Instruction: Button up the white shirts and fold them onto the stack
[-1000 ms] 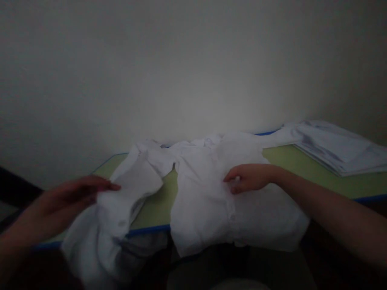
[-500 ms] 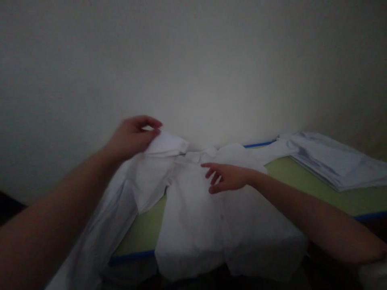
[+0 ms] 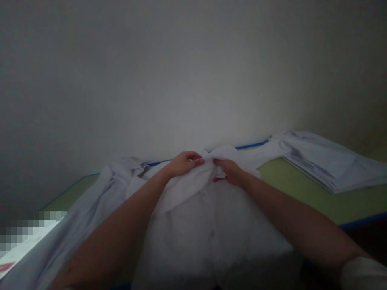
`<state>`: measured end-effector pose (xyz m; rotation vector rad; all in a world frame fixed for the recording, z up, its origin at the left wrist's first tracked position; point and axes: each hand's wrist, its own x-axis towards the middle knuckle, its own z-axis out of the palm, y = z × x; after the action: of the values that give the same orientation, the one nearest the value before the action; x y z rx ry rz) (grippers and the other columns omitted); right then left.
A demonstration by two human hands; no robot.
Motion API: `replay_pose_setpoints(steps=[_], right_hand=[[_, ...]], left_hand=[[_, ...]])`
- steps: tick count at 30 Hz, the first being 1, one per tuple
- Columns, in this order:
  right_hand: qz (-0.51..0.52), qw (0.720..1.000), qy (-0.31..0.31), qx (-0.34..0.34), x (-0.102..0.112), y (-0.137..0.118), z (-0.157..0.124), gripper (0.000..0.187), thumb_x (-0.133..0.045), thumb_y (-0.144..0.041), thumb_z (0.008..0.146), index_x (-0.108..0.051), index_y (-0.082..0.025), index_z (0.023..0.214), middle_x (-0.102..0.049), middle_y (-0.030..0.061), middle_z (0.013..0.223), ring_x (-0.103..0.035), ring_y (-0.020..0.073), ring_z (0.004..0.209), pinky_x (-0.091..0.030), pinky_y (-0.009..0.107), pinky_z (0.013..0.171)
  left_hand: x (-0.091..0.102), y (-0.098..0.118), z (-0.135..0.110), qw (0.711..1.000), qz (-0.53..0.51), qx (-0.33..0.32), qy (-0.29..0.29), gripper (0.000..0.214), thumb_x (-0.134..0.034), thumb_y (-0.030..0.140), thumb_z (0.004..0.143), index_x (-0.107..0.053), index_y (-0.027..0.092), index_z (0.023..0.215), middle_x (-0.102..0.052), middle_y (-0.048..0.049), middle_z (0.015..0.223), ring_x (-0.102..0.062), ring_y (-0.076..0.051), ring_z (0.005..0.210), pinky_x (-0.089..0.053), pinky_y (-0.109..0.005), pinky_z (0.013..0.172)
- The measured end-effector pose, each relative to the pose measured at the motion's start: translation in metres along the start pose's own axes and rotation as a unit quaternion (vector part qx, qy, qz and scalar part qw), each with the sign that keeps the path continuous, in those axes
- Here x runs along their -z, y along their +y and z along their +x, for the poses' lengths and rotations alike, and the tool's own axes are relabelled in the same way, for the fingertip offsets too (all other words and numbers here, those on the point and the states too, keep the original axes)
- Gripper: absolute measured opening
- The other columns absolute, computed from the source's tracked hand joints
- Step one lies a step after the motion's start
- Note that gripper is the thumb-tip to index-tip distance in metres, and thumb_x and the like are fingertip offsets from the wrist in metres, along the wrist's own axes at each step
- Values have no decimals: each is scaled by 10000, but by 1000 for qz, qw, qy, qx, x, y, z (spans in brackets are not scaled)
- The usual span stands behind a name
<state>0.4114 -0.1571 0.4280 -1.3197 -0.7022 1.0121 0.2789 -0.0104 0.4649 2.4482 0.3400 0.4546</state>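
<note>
A white button-up shirt lies spread on the green table, its collar end towards the wall and its lower part at the near edge. Near the collar, my left hand pinches the white cloth between thumb and fingers. Just to the right, my right hand also grips cloth by the collar, thumb and fingers closing on it. Between the hands the fabric is drawn together, and a fold of it slants down to the left. One sleeve of the shirt stretches out to the right.
Folded white garments lie in a pile on the right of the green table, which has a blue edge. More white clothing is heaped on the left. A grey wall rises directly behind.
My left hand has come right and down from the left sleeve side to the collar. My right hand, previously hovering with fingers apart, has closed on the cloth there.
</note>
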Motion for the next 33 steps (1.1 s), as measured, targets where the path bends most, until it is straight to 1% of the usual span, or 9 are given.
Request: replay_pose_setpoints(steps=[5, 7, 9, 12, 17, 21, 24, 29, 33], right_hand=[[80, 995, -26, -55, 8, 3, 7, 262, -534, -291, 777, -567, -160, 1002, -634, 67, 847, -592, 153, 690, -500, 275, 600], [78, 994, -37, -62, 10, 5, 9, 211, -548, -278, 758, -569, -162, 933, -627, 52, 797, -584, 150, 671, -489, 263, 581], [74, 996, -31, -46, 11, 6, 10, 168, -552, -279, 746, -557, -166, 870, -610, 35, 746, -571, 143, 644, -472, 243, 546], [92, 995, -16, -26, 16, 5, 13, 173, -525, -326, 759, -523, -176, 845, -572, 16, 682, -550, 133, 600, -460, 231, 506], [116, 991, -60, 17, 29, 4, 15, 195, -537, -301, 707, -458, -191, 847, -554, -15, 623, -591, 159, 590, -521, 361, 629], [24, 991, -95, 89, 32, 11, 17, 385, -678, -131, 549, -449, -187, 854, -622, -16, 704, -630, 159, 678, -523, 352, 705], [-36, 988, -86, 123, 30, 18, 18, 464, -732, -173, 559, -422, -193, 903, -652, 3, 757, -641, 156, 695, -527, 334, 696], [-48, 980, -35, 190, 26, 20, 20, 506, -745, -259, 584, -340, -228, 885, -648, -33, 714, -637, 144, 635, -539, 334, 638], [-64, 972, -45, 222, 25, 18, 20, 457, -749, -284, 575, -424, -211, 887, -650, -15, 750, -640, 143, 660, -537, 317, 646]], left_hand=[[-17, 6, -11, 979, 124, -47, 156, 458, -671, 481, 633, -627, 167, 963, -591, -84, 975, -535, -186, 886, -412, -291, 796], [-29, 20, -15, 976, 137, -96, 138, 389, -645, 477, 668, -630, 179, 918, -596, -69, 943, -535, -179, 875, -411, -286, 791], [-42, 32, -17, 981, 130, -119, 81, 369, -629, 504, 675, -636, 187, 863, -610, -45, 847, -543, -158, 759, -420, -269, 705], [-58, 35, -12, 988, 103, -94, 63, 368, -621, 522, 674, -651, 179, 802, -622, -36, 745, -537, -143, 648, -410, -262, 618], [-69, 3, 6, 993, -89, 18, 81, 360, -619, 458, 699, -676, 158, 890, -680, -59, 814, -603, -149, 699, -442, -253, 637], [-71, -19, 12, 973, -225, 29, 50, 365, -632, 416, 691, -684, 146, 931, -690, -68, 840, -614, -151, 703, -457, -252, 631], [-75, -26, 12, 957, -285, 36, 36, 322, -595, 364, 725, -684, 133, 930, -690, -68, 804, -605, -136, 646, -461, -246, 600], [-76, -25, 12, 958, -278, -19, 65, 334, -614, 323, 717, -666, 126, 982, -689, -90, 910, -624, -149, 749, -483, -261, 692], [-70, -18, 9, 974, -206, -51, 83, 314, -557, 335, 762, -666, 147, 989, -690, -74, 900, -622, -144, 750, -481, -245, 679]])
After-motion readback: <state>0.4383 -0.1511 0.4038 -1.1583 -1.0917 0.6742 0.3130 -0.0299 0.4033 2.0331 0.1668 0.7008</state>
